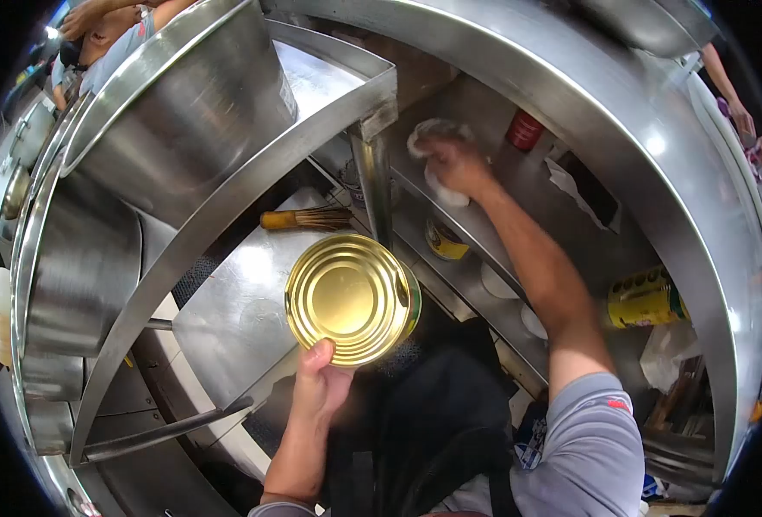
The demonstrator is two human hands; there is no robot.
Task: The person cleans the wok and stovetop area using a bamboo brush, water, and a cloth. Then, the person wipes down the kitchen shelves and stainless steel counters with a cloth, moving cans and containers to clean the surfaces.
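Observation:
A large gold-coloured can is in my left hand, its ridged round end facing up and the thumb over the rim. My right arm reaches onto a metal shelf under the counter. There my right hand presses on a white cloth, fingers blurred. Close to that hand stands a red can. Farther along the shelf, a yellow can lies near my right elbow.
Big steel pots stand at the left. A wooden-handled whisk lies on a lower metal surface. A metal post rises mid-view. Another person is at the upper left, and another person's arm at the upper right.

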